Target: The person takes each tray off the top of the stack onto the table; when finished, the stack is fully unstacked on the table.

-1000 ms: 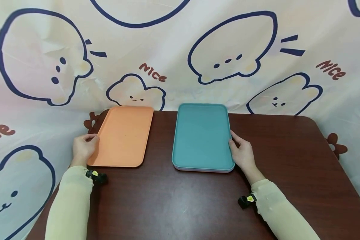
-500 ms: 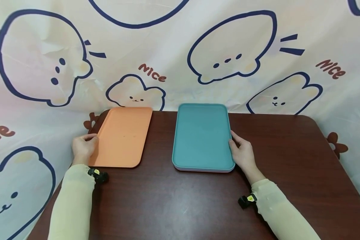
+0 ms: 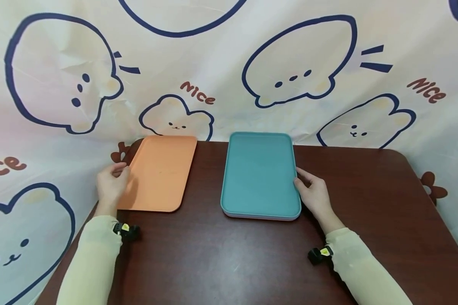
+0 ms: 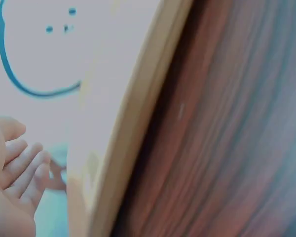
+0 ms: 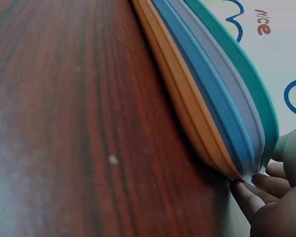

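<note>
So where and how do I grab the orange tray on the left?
Probably the left long edge, coming from the left. The orange tray looks flat on the table, but its raised rim gives something to pinch, and the left hand is close by.

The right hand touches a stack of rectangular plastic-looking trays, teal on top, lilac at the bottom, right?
The bottom colour is wrong: the right wrist view shows an orange rectangular plastic-looking tray lowest. The right hand and the teal top tray are as you said.
</note>
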